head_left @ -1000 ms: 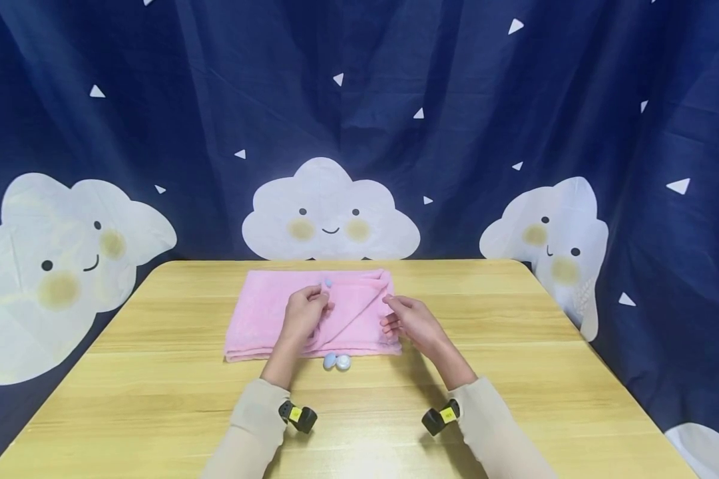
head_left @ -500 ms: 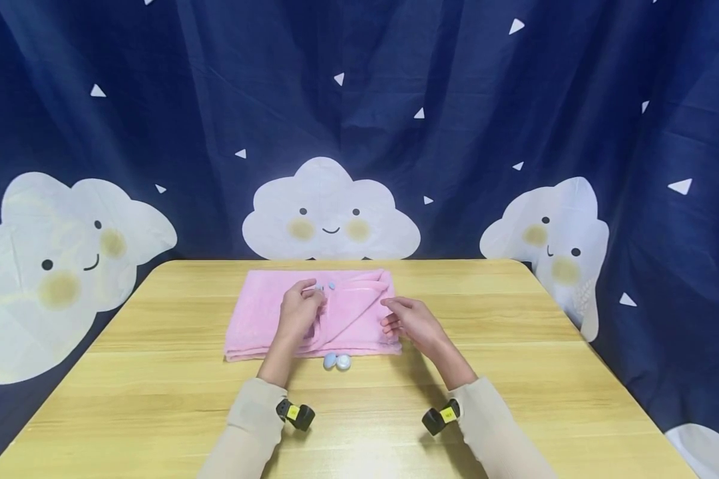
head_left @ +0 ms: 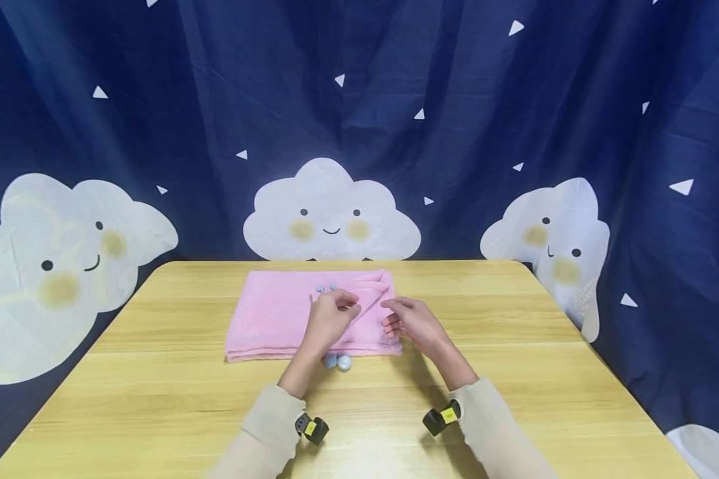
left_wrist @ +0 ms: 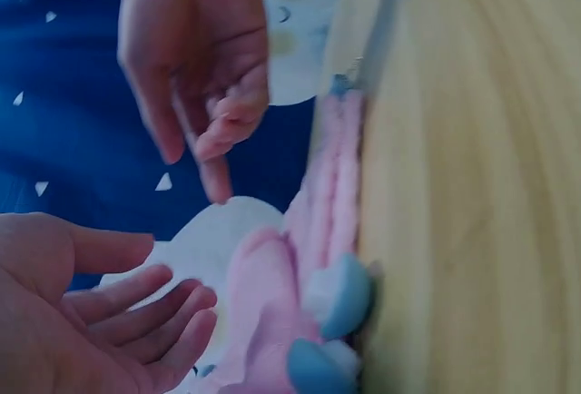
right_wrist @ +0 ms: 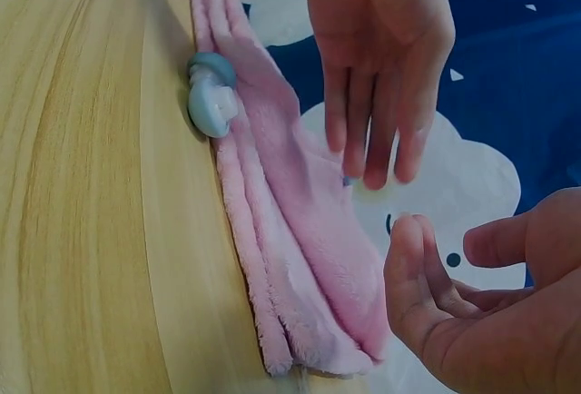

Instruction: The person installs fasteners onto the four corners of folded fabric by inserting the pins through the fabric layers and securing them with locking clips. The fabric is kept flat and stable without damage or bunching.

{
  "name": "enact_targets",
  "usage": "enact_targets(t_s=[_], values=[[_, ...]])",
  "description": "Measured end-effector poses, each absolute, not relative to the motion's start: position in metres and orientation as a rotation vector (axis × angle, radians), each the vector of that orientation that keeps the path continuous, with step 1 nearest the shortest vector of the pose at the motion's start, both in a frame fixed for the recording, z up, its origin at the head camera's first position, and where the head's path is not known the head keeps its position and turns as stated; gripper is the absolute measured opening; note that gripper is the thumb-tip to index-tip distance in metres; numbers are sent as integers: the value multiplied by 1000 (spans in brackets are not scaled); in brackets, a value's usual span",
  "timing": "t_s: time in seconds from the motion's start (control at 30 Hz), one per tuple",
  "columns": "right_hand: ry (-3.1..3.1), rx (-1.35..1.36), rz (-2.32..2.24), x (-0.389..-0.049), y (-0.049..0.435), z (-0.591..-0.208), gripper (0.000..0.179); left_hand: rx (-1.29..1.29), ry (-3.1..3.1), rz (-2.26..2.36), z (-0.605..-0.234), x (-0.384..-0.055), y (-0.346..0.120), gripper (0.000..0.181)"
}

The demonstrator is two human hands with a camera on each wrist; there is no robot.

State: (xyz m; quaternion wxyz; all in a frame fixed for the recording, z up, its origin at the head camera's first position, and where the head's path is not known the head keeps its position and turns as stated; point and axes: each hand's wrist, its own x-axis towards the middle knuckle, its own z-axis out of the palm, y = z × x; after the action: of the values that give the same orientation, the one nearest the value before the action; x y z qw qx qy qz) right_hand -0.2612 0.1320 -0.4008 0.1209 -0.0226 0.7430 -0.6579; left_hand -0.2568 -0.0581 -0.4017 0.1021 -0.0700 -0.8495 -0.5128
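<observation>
A folded pink plush cloth (head_left: 275, 309) lies on the table, its top layer turned over diagonally at the right. My left hand (head_left: 331, 319) hangs over its middle, fingers relaxed and extended, nothing between them; the left wrist view shows the same hand (left_wrist: 118, 312) from the palm side. Above the cloth's right edge is my right hand (head_left: 416, 324), its fingers loosely bent around nothing, also in the right wrist view (right_wrist: 508, 294). Two blue-and-white mushroom-shaped clips (head_left: 344, 362) sit at the cloth's front edge, and two small blue pieces (head_left: 333, 287) show on its top behind my left hand.
Wooden table (head_left: 156, 412) surface surrounds the cloth. Behind the table's far edge hangs a dark blue curtain (head_left: 431, 60) with white clouds and triangles. Each wrist wears a black camera (head_left: 314, 429) on a beige sleeve.
My left hand first shifted slightly left, uncovering a second blue piece on the cloth, then swung right toward my right hand. The right hand and cloth have hardly moved.
</observation>
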Motion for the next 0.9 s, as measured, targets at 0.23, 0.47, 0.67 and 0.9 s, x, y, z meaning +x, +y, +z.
enact_targets(t_s=[0.23,0.47,0.67,0.9], values=[[2172,-92,-1920,-261,133,-402,37,-372,-2714,-1289,-413,-251,-43,12],[2169,-60,-1924,-262,132,-402,36,-394,-2894,-1098,-418,-247,-41,19],[2167,-83,-1919,-260,131,-399,35,-405,-2928,-1058,-422,-249,-43,27],[2163,-75,-1918,-259,131,-398,35,-395,-2960,-1020,-422,-251,-44,24]])
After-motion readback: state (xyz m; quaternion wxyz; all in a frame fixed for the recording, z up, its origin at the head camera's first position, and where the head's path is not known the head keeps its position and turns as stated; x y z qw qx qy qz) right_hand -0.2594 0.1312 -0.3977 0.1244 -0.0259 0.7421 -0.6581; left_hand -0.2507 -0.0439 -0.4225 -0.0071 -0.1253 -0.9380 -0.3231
